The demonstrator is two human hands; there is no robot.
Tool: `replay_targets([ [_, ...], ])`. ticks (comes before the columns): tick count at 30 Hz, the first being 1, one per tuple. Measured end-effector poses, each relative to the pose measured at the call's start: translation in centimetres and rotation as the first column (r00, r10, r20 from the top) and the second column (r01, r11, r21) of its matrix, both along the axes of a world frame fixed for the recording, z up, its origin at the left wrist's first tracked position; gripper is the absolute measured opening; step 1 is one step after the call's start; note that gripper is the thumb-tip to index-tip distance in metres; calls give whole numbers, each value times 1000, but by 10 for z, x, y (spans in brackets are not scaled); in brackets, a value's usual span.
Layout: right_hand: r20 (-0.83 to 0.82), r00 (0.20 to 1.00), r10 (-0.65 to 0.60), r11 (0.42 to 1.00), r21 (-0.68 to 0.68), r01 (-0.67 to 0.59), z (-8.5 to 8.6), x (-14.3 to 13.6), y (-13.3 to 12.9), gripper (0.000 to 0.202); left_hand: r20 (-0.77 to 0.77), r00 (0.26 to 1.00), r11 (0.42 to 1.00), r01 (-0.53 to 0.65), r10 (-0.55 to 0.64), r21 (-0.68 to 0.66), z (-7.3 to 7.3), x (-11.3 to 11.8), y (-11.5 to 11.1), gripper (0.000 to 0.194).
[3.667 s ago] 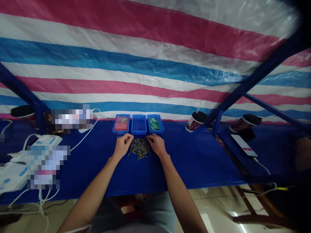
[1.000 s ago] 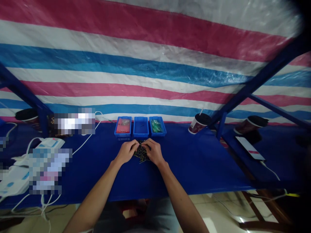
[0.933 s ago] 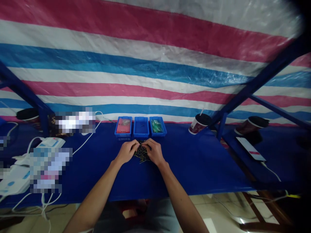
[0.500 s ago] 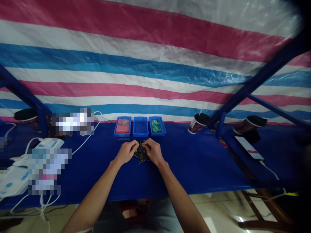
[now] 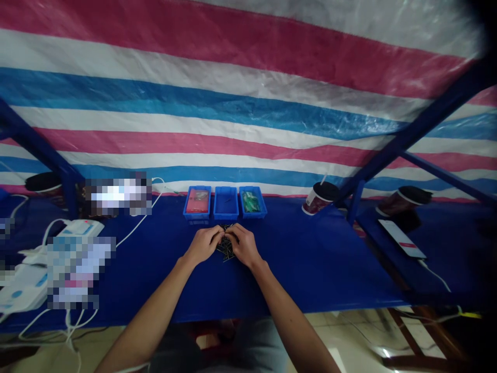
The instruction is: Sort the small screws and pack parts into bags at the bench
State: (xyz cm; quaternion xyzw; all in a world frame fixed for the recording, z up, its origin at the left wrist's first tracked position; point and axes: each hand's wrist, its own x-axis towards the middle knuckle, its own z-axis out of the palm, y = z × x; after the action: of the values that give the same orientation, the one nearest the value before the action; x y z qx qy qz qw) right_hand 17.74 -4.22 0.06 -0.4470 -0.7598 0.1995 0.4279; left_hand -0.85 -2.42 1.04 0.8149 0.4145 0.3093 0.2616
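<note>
A pile of small dark, thin pieces (image 5: 227, 250) lies on the blue table (image 5: 303, 259). Over its left side is my left hand (image 5: 204, 243), thumb and fingers pinched together. My right hand (image 5: 243, 243) is over the right side, its fingers also pinched, and the fingertips of both hands nearly meet. Whatever the fingertips hold is too small to make out. Just behind stand three blue trays: the left one (image 5: 197, 202) has a pink item and a clear bag, the middle one (image 5: 225, 203) a small dark piece, the right one (image 5: 252, 202) green items in a bag.
A lidded cup (image 5: 320, 198) with a straw stands right of the trays. Further right are another cup (image 5: 404, 201) and a phone (image 5: 402, 239) with a cable. White power strips (image 5: 27, 285) and cables occupy the left. Striped sheeting (image 5: 233, 114) hangs behind, beside blue frame bars.
My right hand has moved slightly left, bringing its fingertips closer to those of my left hand. The whole view has shifted a little.
</note>
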Motion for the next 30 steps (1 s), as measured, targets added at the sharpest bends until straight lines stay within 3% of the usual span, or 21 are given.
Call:
replay_targets([
  [12, 186, 979, -79, 996, -28, 85, 3, -4, 1, 37, 52, 998, 1000, -17, 18, -10, -2, 2, 2, 28],
  [19, 34, 995, -96, 992, -83, 99, 2, 0, 6, 44, 65, 997, 999, -29, 31, -27, -2, 2, 2, 31],
  [30, -138, 990, -37, 998, -47, 30, 10, 5, 3, 21, 101, 994, 999, -39, 41, -26, -1, -1, 2, 33],
])
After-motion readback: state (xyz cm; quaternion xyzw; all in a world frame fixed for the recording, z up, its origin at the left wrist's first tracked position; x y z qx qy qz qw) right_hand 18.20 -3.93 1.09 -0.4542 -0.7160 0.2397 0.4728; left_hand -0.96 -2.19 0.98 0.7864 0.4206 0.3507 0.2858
